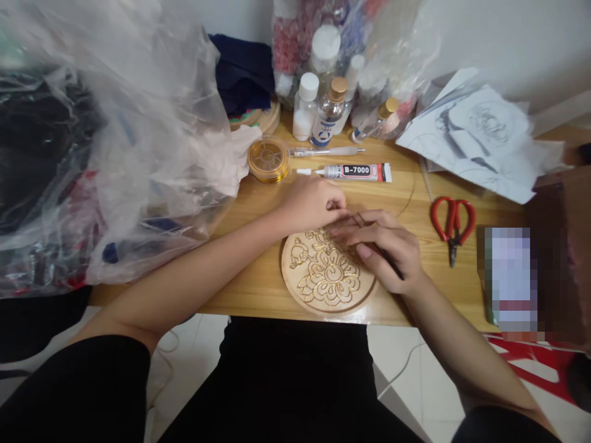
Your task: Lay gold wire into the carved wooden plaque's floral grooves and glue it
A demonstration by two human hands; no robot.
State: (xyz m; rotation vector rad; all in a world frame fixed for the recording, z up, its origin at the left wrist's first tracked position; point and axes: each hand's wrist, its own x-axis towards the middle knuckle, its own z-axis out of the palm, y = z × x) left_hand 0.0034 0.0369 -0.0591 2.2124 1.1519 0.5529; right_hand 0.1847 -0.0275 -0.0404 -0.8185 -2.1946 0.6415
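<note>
A round wooden disc (295,289) lies flat near the table's front edge, bearing a flower pattern outlined in gold wire (333,275). My left hand (314,200) rests at the disc's far edge, its fingers closed in a pinch; whatever is between the fingertips is too small to make out. Over the disc's right part, my right hand (390,243) is closed around dark, slim tweezers (394,266). Their tips are close to my left fingertips. Both hands cover the disc's upper part. A thin wire (412,195) curves across the table beyond my right hand.
Behind the hands lie a gold wire spool (268,160), a pen (327,151) and a B-7000 glue tube (355,172). Several bottles (329,114) stand farther back. Red-handled pliers (453,224) and paper sketches (484,135) are right; plastic bags (152,123) fill the left.
</note>
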